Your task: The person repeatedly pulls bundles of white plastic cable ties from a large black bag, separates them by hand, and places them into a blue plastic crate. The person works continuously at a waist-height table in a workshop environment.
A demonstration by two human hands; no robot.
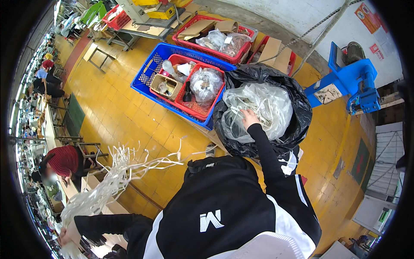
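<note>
Your right hand [249, 117] touches thin glossy clear film [258, 108] inside the crinkled black plastic bag [297, 99]; beside that bag, the crates [151, 73] are hard smooth plastic.

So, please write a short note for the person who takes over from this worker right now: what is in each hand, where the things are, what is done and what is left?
Left hand: shut on a thick bundle of white strips, held out to the side at lower left; the loose ends fan toward the middle.
Right hand: stretched forward into the clear plastic bag of more white strips, inside the black bag on the yellow floor; I cannot tell whether it grips anything.
Done: one bundle is gathered.
Left: many strips remain in the clear bag.
Nearby: red crates in a blue crate behind the bags.
</note>
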